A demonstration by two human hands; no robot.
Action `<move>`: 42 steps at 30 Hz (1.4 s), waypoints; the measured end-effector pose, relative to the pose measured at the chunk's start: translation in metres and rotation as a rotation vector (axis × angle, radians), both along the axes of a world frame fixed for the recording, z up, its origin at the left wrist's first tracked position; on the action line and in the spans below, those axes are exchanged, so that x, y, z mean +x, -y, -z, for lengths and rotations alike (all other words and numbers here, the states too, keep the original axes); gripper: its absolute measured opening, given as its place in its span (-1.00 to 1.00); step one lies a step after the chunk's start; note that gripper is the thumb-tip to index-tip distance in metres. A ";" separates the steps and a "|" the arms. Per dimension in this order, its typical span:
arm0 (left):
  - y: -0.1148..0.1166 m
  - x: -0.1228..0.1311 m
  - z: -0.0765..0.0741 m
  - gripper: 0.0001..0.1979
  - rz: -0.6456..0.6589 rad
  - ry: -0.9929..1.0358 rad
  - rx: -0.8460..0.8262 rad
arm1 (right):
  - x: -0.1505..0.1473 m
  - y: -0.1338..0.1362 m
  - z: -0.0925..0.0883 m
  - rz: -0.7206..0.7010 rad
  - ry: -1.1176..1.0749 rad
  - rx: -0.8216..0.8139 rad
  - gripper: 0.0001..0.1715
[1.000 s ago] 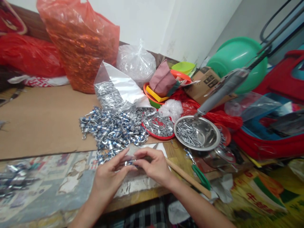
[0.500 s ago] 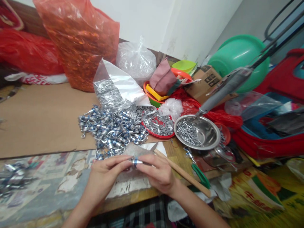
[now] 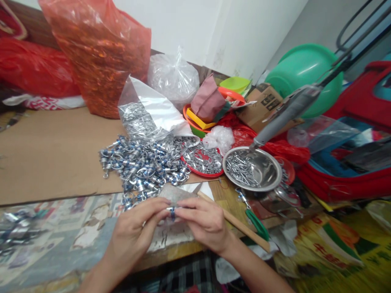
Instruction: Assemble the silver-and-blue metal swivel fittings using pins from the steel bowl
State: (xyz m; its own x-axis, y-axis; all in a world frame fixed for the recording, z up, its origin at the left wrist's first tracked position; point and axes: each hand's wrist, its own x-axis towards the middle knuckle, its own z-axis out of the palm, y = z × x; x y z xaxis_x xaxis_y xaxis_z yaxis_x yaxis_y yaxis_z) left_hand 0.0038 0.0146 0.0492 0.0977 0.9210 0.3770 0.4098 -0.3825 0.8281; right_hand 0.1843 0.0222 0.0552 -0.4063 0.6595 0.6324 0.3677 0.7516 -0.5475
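Note:
A small silver-and-blue metal fitting [image 3: 172,213] is pinched between my two hands near the table's front edge. My left hand [image 3: 137,228] closes thumb and fingers on its left end. On its other end, the fingertips of my right hand [image 3: 204,221] press together. Much of the fitting is covered by fingers. Just beyond the hands spreads a heap of similar silver-and-blue fittings [image 3: 143,167], several with wire loops. A wooden-handled tool [image 3: 241,226] lies close to my right hand, its pointed metal end toward the heap.
A steel bowl [image 3: 252,169] holds thin metal pins, and a red dish [image 3: 203,158] holds small metal pieces. A green-handled tool [image 3: 257,225] lies right of the wooden handle. More fittings [image 3: 18,230] are at left. Behind stand a clear bag [image 3: 143,116] and an orange bag [image 3: 104,61].
The fitting has turned between my fingers, and less of its silver body shows. My right fingers have shifted slightly left, closer to my left hand. The whole view has moved a little.

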 end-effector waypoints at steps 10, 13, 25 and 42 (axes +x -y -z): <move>0.011 0.018 0.019 -0.34 -0.081 0.591 -0.573 | -0.008 0.003 0.011 0.150 -0.256 -0.664 -0.85; 0.012 0.021 0.025 -0.26 -0.112 0.642 -0.566 | 0.005 -0.020 0.008 0.175 -0.001 -0.628 -0.83; 0.012 0.030 0.024 -0.16 -0.058 0.780 -0.623 | 0.045 -0.140 0.030 0.742 0.600 -0.410 -0.74; 0.007 0.025 0.033 -0.07 -0.073 0.811 -0.663 | 0.001 -0.035 -0.010 -0.153 0.403 -0.477 -0.84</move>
